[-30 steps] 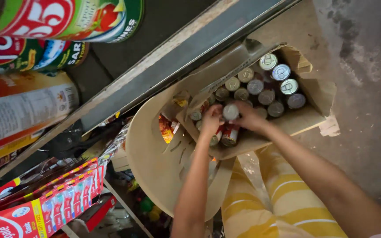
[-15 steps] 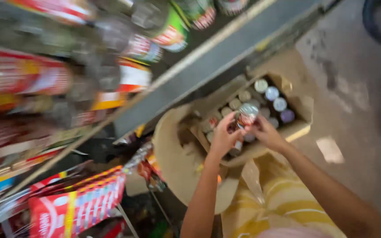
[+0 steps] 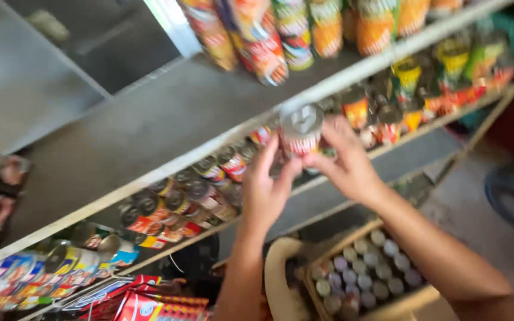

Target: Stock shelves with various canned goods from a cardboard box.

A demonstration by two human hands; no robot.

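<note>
Head view: both hands, left hand (image 3: 267, 190) and right hand (image 3: 346, 163), are clamped together on a small tin can (image 3: 300, 132) level with the grey shelf (image 3: 168, 128) edge. Best kept upright, set down squarely beside the canned row (image 3: 209, 178).

grey shelves (image 3: 150, 128) | rows of cans (image 3: 197, 190) | cardboard box (image 3: 388, 306) of cans, bottom right | red packets (image 3: 150, 306)

Both forearms bare, no sleeves, rings or watch showing
</note>
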